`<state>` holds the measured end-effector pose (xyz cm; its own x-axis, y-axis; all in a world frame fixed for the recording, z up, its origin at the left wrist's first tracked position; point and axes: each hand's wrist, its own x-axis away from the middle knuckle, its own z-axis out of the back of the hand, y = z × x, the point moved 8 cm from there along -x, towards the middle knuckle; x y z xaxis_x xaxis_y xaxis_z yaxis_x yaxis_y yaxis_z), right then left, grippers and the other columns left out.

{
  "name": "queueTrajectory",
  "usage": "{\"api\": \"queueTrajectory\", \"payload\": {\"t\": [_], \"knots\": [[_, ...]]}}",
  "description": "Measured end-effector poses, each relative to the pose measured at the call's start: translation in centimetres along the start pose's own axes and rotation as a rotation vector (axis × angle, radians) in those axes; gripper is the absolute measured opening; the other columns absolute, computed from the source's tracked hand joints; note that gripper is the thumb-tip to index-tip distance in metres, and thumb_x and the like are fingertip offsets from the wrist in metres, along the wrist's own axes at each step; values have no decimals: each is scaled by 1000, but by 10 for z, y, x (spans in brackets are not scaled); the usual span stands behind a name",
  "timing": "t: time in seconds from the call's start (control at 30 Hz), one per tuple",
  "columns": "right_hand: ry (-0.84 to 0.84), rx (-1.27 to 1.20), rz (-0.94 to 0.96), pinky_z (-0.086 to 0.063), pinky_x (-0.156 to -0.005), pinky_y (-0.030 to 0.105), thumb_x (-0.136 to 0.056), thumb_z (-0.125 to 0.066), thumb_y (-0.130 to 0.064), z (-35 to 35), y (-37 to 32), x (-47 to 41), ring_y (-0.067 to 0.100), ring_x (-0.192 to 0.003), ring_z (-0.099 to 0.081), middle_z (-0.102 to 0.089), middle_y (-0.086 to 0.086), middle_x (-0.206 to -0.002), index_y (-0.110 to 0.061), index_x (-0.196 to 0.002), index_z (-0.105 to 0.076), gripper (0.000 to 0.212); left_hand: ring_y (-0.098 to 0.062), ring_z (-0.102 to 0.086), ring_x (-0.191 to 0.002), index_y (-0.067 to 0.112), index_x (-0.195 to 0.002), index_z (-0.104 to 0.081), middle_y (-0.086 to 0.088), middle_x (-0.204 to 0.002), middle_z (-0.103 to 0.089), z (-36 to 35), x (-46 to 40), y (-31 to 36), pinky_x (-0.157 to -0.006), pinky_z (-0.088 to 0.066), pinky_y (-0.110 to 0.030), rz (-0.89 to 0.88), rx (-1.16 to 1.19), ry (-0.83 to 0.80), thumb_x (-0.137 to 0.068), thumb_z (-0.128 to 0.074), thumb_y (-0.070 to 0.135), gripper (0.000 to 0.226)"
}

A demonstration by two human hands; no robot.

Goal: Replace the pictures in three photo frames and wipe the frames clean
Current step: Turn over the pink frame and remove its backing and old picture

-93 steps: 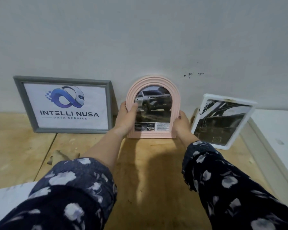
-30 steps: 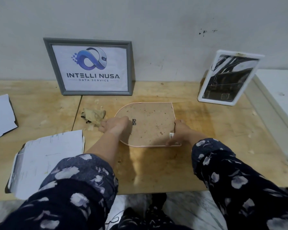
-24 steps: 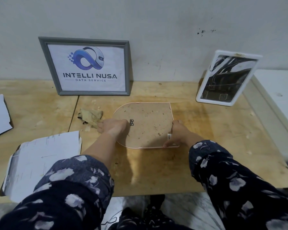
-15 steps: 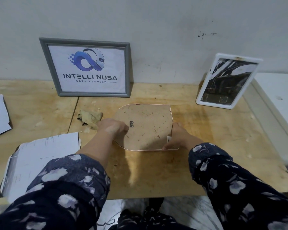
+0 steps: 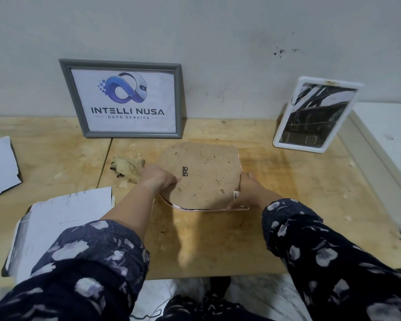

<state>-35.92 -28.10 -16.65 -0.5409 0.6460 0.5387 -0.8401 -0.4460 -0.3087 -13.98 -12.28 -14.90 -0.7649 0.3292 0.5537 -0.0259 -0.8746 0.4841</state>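
On table (image 5: pixel 287 205) — hands (image 5: pixel 158 177) gripping arched frame (image 5: pixel 202 174) (face-down)

Arched pink frame (image 5: pixel 202 177): face down on the bench, speckled brown backing board up, small dark metal hanger near its middle, pink rim showing along the near edge, arch end pointing left.

Grey rectangular frame (image 5: pixel 123 98): upright, leaning on the wall, landscape; holds a white print with a blue logo reading "INTELLI NUSA DATA SERVICE".

White rectangular frame (image 5: pixel 315 114): upright at right, tilted back, portrait; holds a dark picture.

Crumpled tan cloth (image 5: pixel 125 167): on the bench, left of the pink frame.
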Motion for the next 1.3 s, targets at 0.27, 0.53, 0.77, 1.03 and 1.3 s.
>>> {"api": "queueTrajectory", "payload": {"t": [0.27,0.53,0.77,1.03,1.3], "knots": [[-5,-116,-51,-24,-116,44,-62,-88,-30,-1,5,6,31,-143,-16,0,6,-158,-11,-151,7,132,-31,-48,-123,2,-126,-35,-14,-130,-49,1,14,-3,-102,-41,-40,-122,367,37,-77,-80,13,67],[67,-589,-112,-39,-108,48,-70,-81,-17,22,6,16,29,-130,-39,-30,6,-148,-26,-146,-26,94,-27,-50,-107,16,-118,-27,-9,-117,-48,9,24,19,-101,-44,-48,-240,510,-6,-85,-71,15,55],[313,-787,-211,-44,-90,30,-88,-64,-13,66,57,38,24,-120,-52,-48,5,-139,-14,-144,-33,64,-23,-47,-106,17,-112,-23,-9,-116,-45,-17,49,77,-95,-45,-38,-332,597,-54,-89,-65,9,49],[419,-938,-293,-51,-86,36,-92,-54,-10,98,136,50,25,-105,-57,-58,9,-126,-12,-132,-47,40,-25,-49,-108,21,-115,-18,-9,-120,-43,-77,87,142,-84,-48,-34,-375,509,-156,-91,-63,12,52],[338,-559,-497,-50,-93,45,-75,-64,-16,99,269,67,34,-108,-56,-58,12,-117,-11,-127,-49,55,-29,-55,-109,9,-116,-43,-12,-116,-53,-194,104,159,-90,-49,-40,-447,78,-218,-80,-76,16,50]]}}
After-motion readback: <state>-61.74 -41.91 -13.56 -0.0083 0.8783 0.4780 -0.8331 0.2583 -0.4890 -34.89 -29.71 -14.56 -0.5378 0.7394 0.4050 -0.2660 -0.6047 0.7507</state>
